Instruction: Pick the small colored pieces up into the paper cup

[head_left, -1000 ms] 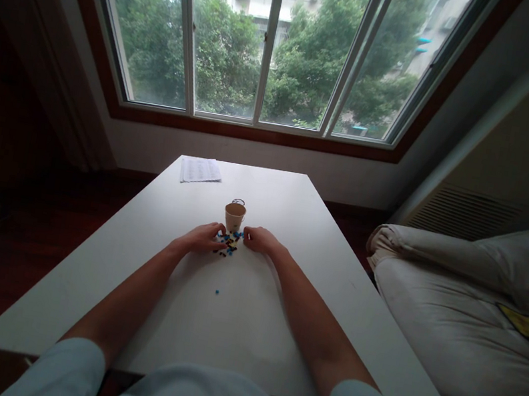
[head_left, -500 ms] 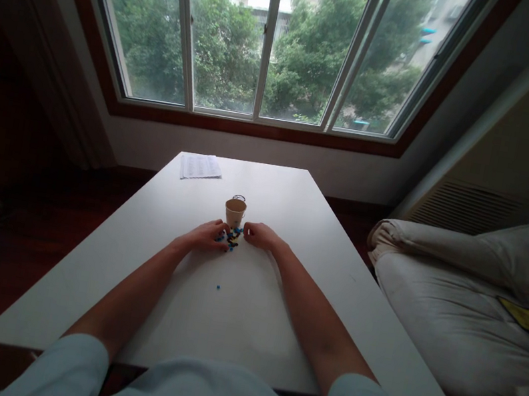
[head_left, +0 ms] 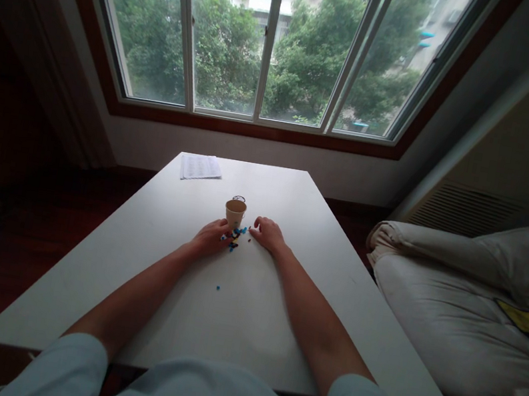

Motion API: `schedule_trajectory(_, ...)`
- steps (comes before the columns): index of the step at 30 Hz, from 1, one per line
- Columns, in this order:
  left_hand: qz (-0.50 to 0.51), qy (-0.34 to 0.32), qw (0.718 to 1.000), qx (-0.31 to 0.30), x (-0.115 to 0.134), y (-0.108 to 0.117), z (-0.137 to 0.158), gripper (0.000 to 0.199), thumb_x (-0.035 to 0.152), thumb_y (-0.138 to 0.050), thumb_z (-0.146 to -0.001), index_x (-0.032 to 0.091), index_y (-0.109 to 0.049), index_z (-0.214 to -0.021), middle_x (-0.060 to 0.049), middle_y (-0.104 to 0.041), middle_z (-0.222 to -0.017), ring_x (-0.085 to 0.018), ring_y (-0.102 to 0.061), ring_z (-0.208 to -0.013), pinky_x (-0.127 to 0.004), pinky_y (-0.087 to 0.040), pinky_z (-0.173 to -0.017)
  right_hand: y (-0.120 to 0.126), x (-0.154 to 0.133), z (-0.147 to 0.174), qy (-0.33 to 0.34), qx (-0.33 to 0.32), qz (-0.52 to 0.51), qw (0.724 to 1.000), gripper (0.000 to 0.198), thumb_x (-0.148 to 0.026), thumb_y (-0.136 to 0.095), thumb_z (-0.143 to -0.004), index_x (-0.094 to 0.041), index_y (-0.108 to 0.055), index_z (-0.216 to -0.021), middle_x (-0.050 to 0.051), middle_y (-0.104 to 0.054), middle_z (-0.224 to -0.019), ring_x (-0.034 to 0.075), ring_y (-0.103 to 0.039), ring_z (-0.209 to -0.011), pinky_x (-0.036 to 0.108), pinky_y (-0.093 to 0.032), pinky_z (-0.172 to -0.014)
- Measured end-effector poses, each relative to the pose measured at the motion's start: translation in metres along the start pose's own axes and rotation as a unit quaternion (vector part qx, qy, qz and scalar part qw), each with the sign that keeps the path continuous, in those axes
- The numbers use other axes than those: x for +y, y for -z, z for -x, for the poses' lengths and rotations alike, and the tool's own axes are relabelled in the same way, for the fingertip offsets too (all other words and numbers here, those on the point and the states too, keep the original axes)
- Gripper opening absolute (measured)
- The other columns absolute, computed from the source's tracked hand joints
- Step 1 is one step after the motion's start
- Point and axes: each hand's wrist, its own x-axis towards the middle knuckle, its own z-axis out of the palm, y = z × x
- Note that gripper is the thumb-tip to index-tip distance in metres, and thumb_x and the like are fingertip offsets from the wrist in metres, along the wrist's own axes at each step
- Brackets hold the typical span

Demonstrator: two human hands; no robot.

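A small pile of tiny blue, yellow and dark pieces (head_left: 237,234) lies on the white table, just in front of a tan paper cup (head_left: 235,212). At the pile's left edge my left hand (head_left: 211,235) rests with its fingers a little apart, touching the pieces; part of its fingertips is hidden. To the right of the pile is my right hand (head_left: 267,233), thumb and curled fingers apart. A tiny reddish piece lies by its thumb tip, and a dark red piece (head_left: 250,241) sits just below. One blue piece (head_left: 217,288) lies alone nearer my body.
Printed sheets (head_left: 201,167) lie at the table's far left corner. A thin dark loop (head_left: 239,198) shows behind the cup. Right of the table (head_left: 330,290) stands a pale padded sofa (head_left: 437,288); a window spans the wall beyond.
My right hand has drawn slightly right, off the pile, and its fingers have parted. My left hand's fingers have come closer together at the pile, and a dark red piece now shows apart on the right.
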Motion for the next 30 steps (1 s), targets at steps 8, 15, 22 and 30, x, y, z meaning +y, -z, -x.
schedule_trajectory(8,-0.036,-0.072,0.997,-0.010,0.018,-0.005,-0.002,0.013,0.029,-0.057,-0.092,0.020,-0.063,-0.086,-0.007,-0.063,-0.094,-0.021,-0.057,-0.088,-0.033,-0.045,-0.075,-0.006,-0.005,0.000,0.009,0.006,-0.024,1.000,0.016,-0.034,-0.065,-0.092,-0.021,-0.066,-0.084,0.005,-0.066,-0.092,0.017,-0.057,-0.085,0.027,-0.038,-0.075)
schedule_trajectory(15,-0.040,-0.153,0.986,-0.054,0.038,-0.004,-0.003,0.012,0.029,-0.058,-0.092,0.022,-0.068,-0.095,-0.008,-0.063,-0.101,-0.022,-0.055,-0.096,-0.034,-0.047,-0.084,-0.015,-0.009,-0.001,-0.011,0.045,-0.151,0.987,0.015,-0.035,-0.060,-0.094,-0.022,-0.063,-0.087,-0.002,-0.066,-0.072,0.013,-0.055,-0.066,0.024,-0.037,-0.065)
schedule_trajectory(22,-0.009,-0.185,0.978,-0.095,0.054,0.000,-0.003,0.018,0.028,-0.060,-0.092,0.023,-0.069,-0.107,-0.008,-0.064,-0.114,-0.025,-0.055,-0.110,-0.039,-0.046,-0.097,-0.016,-0.007,-0.002,-0.010,0.046,-0.196,0.980,0.008,-0.030,-0.061,-0.090,-0.022,-0.061,-0.088,-0.004,-0.066,-0.070,0.013,-0.055,-0.064,0.023,-0.037,-0.063)
schedule_trajectory(30,-0.008,-0.164,0.980,-0.111,0.052,-0.004,0.000,0.030,0.029,-0.064,-0.090,0.027,-0.066,-0.120,-0.008,-0.058,-0.134,-0.029,-0.050,-0.128,-0.046,-0.039,-0.111,-0.009,-0.005,-0.002,-0.075,0.048,-0.081,0.993,0.010,-0.029,-0.057,-0.094,-0.022,-0.064,-0.095,0.002,-0.068,-0.087,0.016,-0.059,-0.079,0.026,-0.041,-0.073)
